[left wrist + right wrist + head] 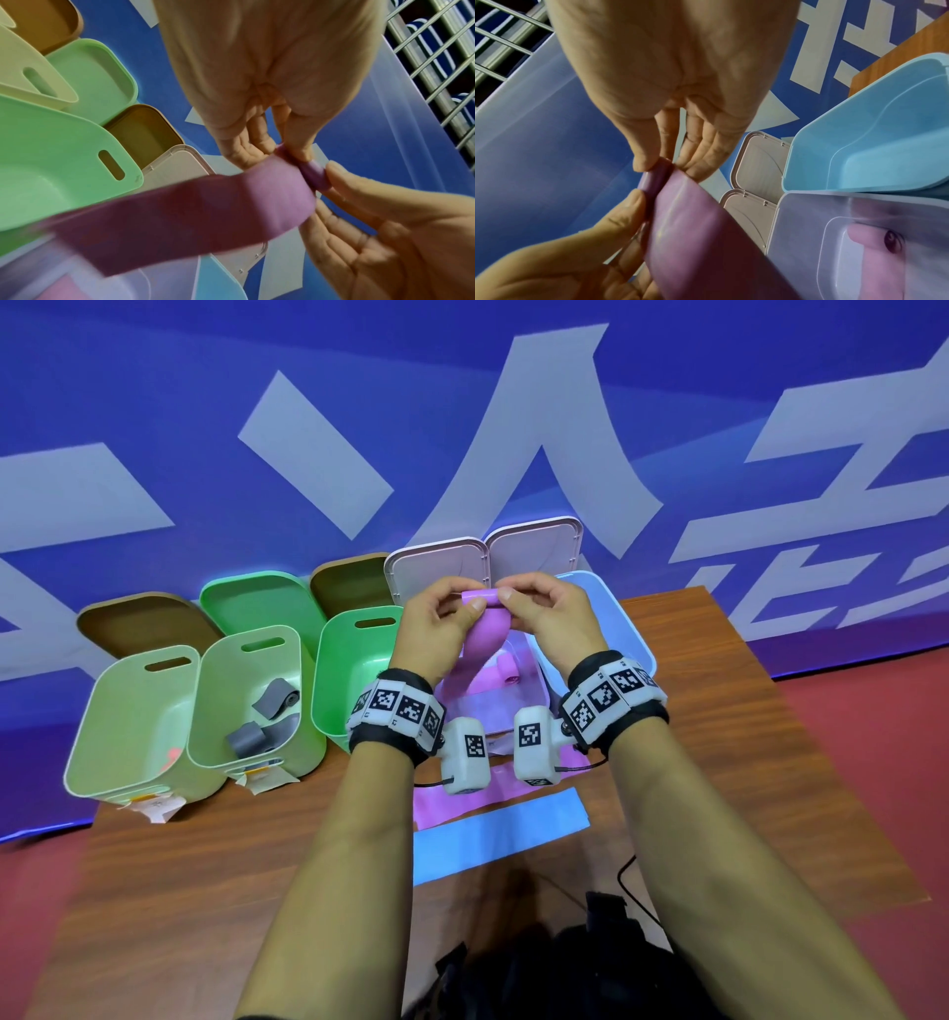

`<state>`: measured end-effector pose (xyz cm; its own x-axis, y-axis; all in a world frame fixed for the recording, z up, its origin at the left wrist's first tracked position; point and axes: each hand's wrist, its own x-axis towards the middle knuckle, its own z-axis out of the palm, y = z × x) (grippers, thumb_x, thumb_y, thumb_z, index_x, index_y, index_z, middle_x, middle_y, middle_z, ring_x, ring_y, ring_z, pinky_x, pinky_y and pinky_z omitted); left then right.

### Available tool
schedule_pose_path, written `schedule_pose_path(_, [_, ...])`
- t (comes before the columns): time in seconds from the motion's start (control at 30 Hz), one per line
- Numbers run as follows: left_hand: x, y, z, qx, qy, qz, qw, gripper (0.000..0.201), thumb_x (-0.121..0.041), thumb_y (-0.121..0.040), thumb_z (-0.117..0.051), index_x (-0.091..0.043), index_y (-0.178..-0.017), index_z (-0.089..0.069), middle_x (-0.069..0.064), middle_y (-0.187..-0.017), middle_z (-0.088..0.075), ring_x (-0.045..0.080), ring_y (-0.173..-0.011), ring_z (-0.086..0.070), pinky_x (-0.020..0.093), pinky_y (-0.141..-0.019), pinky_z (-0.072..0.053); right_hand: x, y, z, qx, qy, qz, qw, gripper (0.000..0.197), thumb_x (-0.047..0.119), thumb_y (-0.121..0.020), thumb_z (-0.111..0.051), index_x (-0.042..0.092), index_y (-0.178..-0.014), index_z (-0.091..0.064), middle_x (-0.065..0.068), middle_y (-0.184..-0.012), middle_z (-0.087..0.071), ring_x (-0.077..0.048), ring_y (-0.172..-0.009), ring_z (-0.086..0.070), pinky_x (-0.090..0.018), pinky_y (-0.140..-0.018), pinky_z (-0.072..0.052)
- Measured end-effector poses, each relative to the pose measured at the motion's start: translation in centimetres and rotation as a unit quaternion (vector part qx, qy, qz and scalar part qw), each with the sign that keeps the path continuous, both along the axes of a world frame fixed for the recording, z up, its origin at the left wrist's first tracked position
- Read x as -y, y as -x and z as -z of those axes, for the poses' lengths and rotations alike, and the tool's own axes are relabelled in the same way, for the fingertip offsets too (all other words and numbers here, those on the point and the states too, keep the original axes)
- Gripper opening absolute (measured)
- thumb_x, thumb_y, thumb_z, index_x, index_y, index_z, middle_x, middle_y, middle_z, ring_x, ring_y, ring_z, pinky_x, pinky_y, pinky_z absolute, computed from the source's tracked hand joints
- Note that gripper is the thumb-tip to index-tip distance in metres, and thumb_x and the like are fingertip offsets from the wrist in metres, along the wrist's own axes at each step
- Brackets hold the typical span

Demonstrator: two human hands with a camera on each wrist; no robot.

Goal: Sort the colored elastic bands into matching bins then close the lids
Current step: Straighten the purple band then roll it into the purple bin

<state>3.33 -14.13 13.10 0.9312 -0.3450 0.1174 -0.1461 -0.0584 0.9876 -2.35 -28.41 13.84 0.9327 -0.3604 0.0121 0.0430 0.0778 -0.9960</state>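
You're midway: both your left hand point(445, 621) and right hand point(549, 616) pinch the half-rolled purple band point(480, 598) above the lilac bin point(834, 233). Blue band point(500, 832) lies near your wrists, lids all open.

Blue banner point(154, 403) with big white characters fills the back, a wooden table point(205, 865) sits below, red floor point(873, 737) alongside.

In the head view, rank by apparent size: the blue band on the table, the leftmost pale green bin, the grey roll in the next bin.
1. Pale green bin, though it is also nearer the camera.
2. Blue band.
3. Grey roll.
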Motion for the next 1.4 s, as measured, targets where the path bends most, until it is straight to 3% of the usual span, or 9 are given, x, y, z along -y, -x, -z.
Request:
schedule_pose_path(0.27, [-0.1, 0.2, 0.1, -0.032, -0.015, -0.006, 0.999, 0.007, -0.019, -0.096, -0.062, -0.019, -0.096, -0.069, 0.001, -0.091, -0.071, 0.014, -0.085, -0.064, 0.031, -0.077, -0.055, 0.1, 0.1, 0.0, -0.006, 0.052, -0.004, 0.999, 0.017, -0.003, -0.088, -0.066, 0.007, -0.101, -0.071, -0.004, -0.089, -0.072, -0.017, -0.089, -0.067, -0.028, -0.088, -0.056])
schedule_pose_path(0.4, [-0.3, 0.1, 0.1, -0.013, 0.002, 0.004, 1.000, 0.006, -0.015, -0.094, -0.065, -0.014, -0.095, -0.070, 0.009, -0.094, -0.071, 0.017, -0.086, -0.064, 0.044, -0.088, -0.054, 0.1, 0.3, 0.0, -0.001, 0.036, -0.010, 0.999, 0.019, -0.002, -0.087, -0.067, 0.005, -0.104, -0.070, -0.012, -0.096, -0.071, -0.019, -0.093, -0.067, -0.029, -0.090, -0.056])
schedule_pose_path(0.6, [-0.4, 0.0, -0.2, 0.000, 0.009, 0.007, 1.000, 0.017, -0.003, -0.086, -0.067, -0.019, -0.093, -0.067, 0.010, -0.093, -0.069, 0.020, -0.087, -0.063, 0.033, -0.083, -0.054, -0.2, 0.2, 0.2, 0.002, 0.019, -0.002, 1.000, 0.014, 0.004, -0.090, -0.067, 0.004, -0.105, -0.069, -0.025, -0.099, -0.070, -0.023, -0.089, -0.068, -0.038, -0.088, -0.059])
schedule_pose_path(0.7, [-0.3, 0.1, -0.1, -0.039, 0.018, 0.001, 0.999, 0.017, -0.014, -0.081, -0.071, -0.022, -0.096, -0.067, 0.010, -0.095, -0.069, 0.020, -0.091, -0.064, 0.034, -0.083, -0.055, -0.2, 0.2, 0.2, 0.004, 0.028, 0.000, 1.000, 0.015, -0.001, -0.089, -0.067, 0.005, -0.103, -0.069, -0.016, -0.093, -0.070, -0.020, -0.087, -0.068, -0.031, -0.085, -0.058])
schedule_pose_path(0.83, [-0.1, 0.3, 0.1, -0.049, -0.003, -0.007, 0.999, 0.005, -0.017, -0.096, -0.062, -0.013, -0.093, -0.065, 0.006, -0.088, -0.067, 0.015, -0.082, -0.061, 0.033, -0.077, -0.052, 0.1, 0.2, 0.1, 0.006, 0.038, 0.007, 0.999, 0.020, -0.005, -0.088, -0.065, 0.005, -0.104, -0.070, -0.009, -0.090, -0.069, -0.016, -0.086, -0.066, -0.023, -0.082, -0.055])
schedule_pose_path(0.93, [-0.2, 0.1, 0.3, -0.028, 0.003, 0.002, 1.000, 0.007, -0.011, -0.096, -0.061, -0.015, -0.092, -0.066, 0.007, -0.086, -0.067, 0.016, -0.081, -0.060, 0.039, -0.083, -0.052, 0.1, 0.3, 0.2, 0.006, 0.038, 0.006, 0.999, 0.020, -0.002, -0.087, -0.067, 0.012, -0.101, -0.071, -0.006, -0.093, -0.071, -0.015, -0.089, -0.067, -0.027, -0.087, -0.056])
schedule_pose_path(1.1, [-0.4, -0.1, 0.2, 0.000, 0.010, 0.015, 1.000, 0.015, 0.001, -0.091, -0.061, -0.009, -0.102, -0.064, 0.009, -0.095, -0.068, 0.017, -0.090, -0.063, 0.028, -0.086, -0.052, -0.2, 0.2, 0.1, -0.007, -0.004, -0.012, 1.000, 0.012, 0.008, -0.093, -0.065, 0.011, -0.104, -0.069, -0.008, -0.094, -0.069, -0.018, -0.088, -0.069, -0.032, -0.085, -0.059])
schedule_pose_path(1.23, [-0.5, -0.2, 0.4, -0.022, 0.004, 0.018, 1.000, 0.014, -0.015, -0.088, -0.066, -0.020, -0.101, -0.067, 0.005, -0.098, -0.068, 0.016, -0.091, -0.061, 0.029, -0.082, -0.053, -0.2, 0.1, 0.4, -0.005, 0.012, 0.000, 1.000, 0.014, 0.002, -0.092, -0.064, 0.010, -0.102, -0.069, -0.019, -0.099, -0.073, -0.023, -0.089, -0.070, -0.036, -0.087, -0.059])
schedule_pose_path(1.4, [-0.1, -0.3, 1.0, -0.005, -0.047, 0.007, 0.999, 0.008, -0.020, -0.099, -0.058, -0.017, -0.101, -0.065, -0.001, -0.085, -0.065, 0.006, -0.073, -0.057, 0.024, -0.073, -0.046, 0.1, 0.1, 0.4, -0.005, 0.028, 0.004, 1.000, 0.021, -0.005, -0.088, -0.063, 0.006, -0.105, -0.070, -0.017, -0.099, -0.072, -0.022, -0.093, -0.069, -0.031, -0.088, -0.057])
